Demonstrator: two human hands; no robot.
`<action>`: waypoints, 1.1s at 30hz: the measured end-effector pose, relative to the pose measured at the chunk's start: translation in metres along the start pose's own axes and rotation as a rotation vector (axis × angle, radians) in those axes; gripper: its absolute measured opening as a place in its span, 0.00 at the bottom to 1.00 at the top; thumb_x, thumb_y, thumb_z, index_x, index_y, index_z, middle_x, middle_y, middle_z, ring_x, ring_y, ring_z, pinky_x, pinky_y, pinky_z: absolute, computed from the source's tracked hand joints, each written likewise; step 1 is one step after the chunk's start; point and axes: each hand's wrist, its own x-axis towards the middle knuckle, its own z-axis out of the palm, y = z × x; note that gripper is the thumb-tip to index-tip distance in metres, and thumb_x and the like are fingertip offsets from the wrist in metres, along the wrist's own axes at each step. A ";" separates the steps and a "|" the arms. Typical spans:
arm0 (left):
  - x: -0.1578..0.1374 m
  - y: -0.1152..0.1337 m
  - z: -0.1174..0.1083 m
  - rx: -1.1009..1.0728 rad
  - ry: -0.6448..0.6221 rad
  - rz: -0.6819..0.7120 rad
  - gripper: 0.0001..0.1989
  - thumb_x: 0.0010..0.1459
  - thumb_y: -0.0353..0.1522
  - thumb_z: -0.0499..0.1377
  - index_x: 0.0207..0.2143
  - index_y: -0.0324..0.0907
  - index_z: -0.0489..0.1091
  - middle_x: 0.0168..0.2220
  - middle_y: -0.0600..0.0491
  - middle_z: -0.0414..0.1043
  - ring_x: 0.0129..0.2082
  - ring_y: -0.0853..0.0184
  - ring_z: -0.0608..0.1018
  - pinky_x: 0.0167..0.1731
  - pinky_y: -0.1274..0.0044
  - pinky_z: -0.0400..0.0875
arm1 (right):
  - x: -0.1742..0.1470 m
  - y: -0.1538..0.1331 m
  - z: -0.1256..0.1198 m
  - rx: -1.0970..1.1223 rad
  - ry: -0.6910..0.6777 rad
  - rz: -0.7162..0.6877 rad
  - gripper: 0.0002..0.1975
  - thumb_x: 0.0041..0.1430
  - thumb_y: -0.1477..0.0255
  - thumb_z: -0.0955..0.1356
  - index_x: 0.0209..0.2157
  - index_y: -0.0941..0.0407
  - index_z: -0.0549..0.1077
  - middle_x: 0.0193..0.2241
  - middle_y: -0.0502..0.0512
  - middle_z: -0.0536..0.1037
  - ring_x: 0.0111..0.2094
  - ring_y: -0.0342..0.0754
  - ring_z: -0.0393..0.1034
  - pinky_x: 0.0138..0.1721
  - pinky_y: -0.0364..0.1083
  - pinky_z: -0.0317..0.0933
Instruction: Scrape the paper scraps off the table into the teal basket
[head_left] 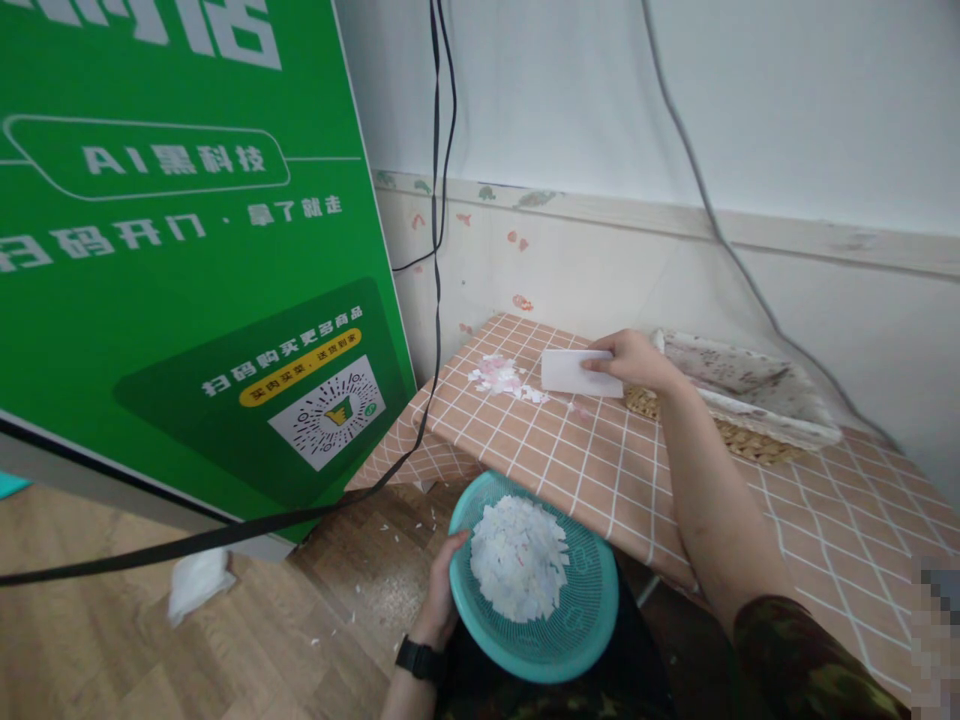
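Observation:
My left hand (444,580) grips the left rim of a teal plastic basket (589,625), its thumb over the edge and the other fingers hidden beneath. A heap of small white paper scraps (519,558) lies in the basket, which is held below the table's front edge. Above the tabletop, my right hand (626,358) is closed on a white rectangular card (566,372), thumb on its near face. Left of the card, a small pile of white and pinkish paper scraps (499,375) is spread on the checked tablecloth (540,440).
A cloth-lined wicker basket (757,440) stands at the table's back right. A green cabinet (187,250) with white lettering rises on the left. Dark cables (437,300) hang in front of the wall, one crossing low leftward. A white bag-like item (199,580) and scraps lie on the floor.

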 end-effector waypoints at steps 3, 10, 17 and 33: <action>-0.002 0.001 0.002 0.008 0.014 0.019 0.14 0.49 0.37 0.60 0.34 0.36 0.76 0.32 0.49 0.78 0.34 0.60 0.77 0.41 0.70 0.67 | -0.001 -0.003 -0.001 0.009 -0.029 -0.010 0.16 0.49 0.64 0.66 0.34 0.60 0.78 0.22 0.53 0.74 0.22 0.44 0.64 0.23 0.43 0.52; -0.005 0.004 0.005 0.033 0.042 0.044 0.13 0.48 0.37 0.60 0.31 0.36 0.75 0.31 0.50 0.78 0.34 0.60 0.77 0.41 0.70 0.67 | -0.001 -0.004 -0.001 0.052 -0.058 -0.022 0.16 0.49 0.64 0.66 0.33 0.61 0.77 0.22 0.54 0.74 0.22 0.44 0.64 0.23 0.43 0.54; -0.006 0.006 0.007 0.020 0.056 0.019 0.13 0.46 0.37 0.62 0.30 0.36 0.76 0.30 0.49 0.78 0.34 0.59 0.77 0.40 0.71 0.67 | -0.002 0.000 -0.003 -0.021 -0.043 0.009 0.15 0.49 0.64 0.66 0.31 0.61 0.77 0.20 0.54 0.74 0.22 0.45 0.64 0.23 0.43 0.53; -0.001 0.001 0.000 0.018 0.033 0.017 0.14 0.48 0.37 0.61 0.33 0.35 0.76 0.32 0.48 0.78 0.36 0.58 0.77 0.42 0.69 0.66 | 0.001 0.000 0.005 0.020 -0.010 -0.035 0.15 0.50 0.64 0.65 0.32 0.60 0.77 0.23 0.54 0.75 0.23 0.44 0.64 0.24 0.43 0.54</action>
